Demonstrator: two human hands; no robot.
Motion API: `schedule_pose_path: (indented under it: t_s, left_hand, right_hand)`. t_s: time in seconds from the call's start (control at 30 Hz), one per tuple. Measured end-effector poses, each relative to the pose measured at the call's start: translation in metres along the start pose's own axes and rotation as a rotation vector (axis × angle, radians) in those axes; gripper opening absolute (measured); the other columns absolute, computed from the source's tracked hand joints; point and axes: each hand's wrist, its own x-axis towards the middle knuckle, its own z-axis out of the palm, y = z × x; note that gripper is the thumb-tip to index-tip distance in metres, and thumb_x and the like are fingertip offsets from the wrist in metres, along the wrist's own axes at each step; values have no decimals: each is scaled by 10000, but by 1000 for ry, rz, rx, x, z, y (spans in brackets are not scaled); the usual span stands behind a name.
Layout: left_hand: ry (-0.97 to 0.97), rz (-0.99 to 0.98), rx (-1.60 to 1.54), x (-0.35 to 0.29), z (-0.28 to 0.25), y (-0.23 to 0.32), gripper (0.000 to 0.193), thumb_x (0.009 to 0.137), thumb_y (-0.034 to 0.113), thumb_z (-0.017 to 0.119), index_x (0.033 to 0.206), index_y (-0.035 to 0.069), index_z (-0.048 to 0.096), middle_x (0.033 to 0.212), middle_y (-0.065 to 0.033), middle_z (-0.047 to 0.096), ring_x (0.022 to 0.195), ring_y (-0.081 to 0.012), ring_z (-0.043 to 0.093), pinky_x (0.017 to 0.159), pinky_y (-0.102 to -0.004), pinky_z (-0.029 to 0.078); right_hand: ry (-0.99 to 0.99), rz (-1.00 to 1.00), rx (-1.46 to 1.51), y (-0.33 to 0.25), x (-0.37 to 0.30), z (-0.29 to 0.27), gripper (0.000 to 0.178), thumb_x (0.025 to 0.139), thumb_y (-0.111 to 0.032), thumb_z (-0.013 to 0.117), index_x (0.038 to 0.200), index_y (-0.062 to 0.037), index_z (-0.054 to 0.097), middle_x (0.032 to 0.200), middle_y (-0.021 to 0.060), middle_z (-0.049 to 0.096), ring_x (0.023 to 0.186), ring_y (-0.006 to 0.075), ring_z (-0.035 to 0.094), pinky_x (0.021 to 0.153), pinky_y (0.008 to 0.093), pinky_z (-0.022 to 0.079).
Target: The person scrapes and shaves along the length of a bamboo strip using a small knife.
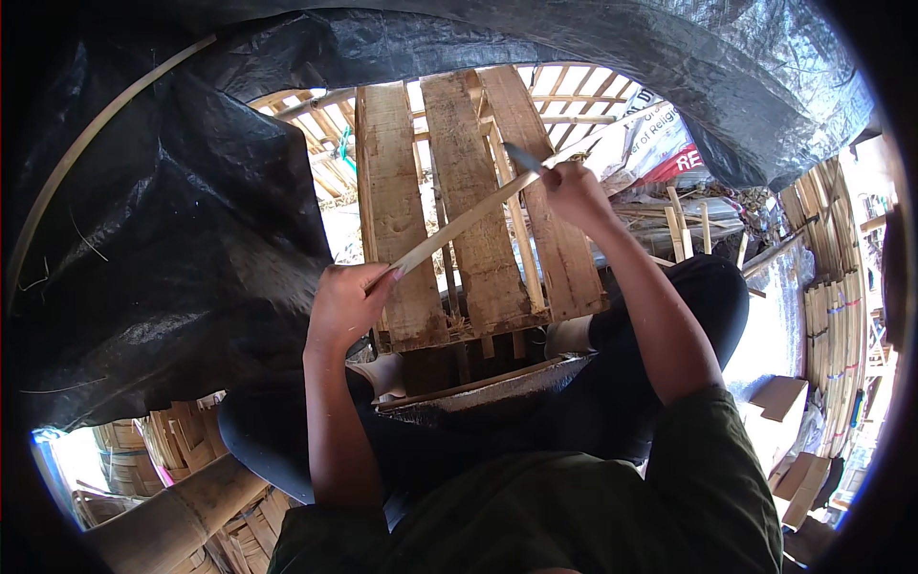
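A long pale strip, apparently split bamboo [454, 228], slants across the wooden planks [392, 172] from near left to far right. My left hand [347, 298] is closed round its near end, the thumb lying along the strip. Farther up, my right hand [578, 197] is closed on a knife [521, 157]. The dark blade points up and to the left, at or just above the strip. Its handle is hidden inside my fist. I cannot tell whether the edge touches the strip.
Black plastic sheeting [172, 230] hangs on the left and arches overhead. Bundled bamboo strips [830, 306] stand at the far right, near a cardboard box [779, 397]. A thick bamboo pole [182, 512] lies at lower left. A printed white sack [650, 139] sits behind the planks.
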Motion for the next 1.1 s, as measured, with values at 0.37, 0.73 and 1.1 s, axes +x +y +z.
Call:
schedule_pose_path:
  t_s: [0.37,0.73,1.1]
  left_hand:
    - [114,114,218,4,11,-2,139,882,235,715,877,97,723,698,-121,633,645,-333,634,581,-412,484]
    - [93,40,134,6,17,-8,160,866,227,730,922,77,743,744,-103,597,710,-310,632,621,-409,480]
    - [134,56,200,7,16,2,133,832,164,761,900,52,741,704,-120,576,627,-300,606,567,-396,449]
  right_hand:
    - [7,-26,-21,6,8,8,378,1006,-293,549,868,36,674,686,231,636,617,353,661,580,439,492]
    - [-79,24,122,-11,-28,24,382,982,-289,575,844,56,667,653,199,640,610,264,668,536,433,484]
    - [56,106,15,27,-5,3,355,979,-224,488,906,74,665,788,298,664,788,486,659,742,529,525]
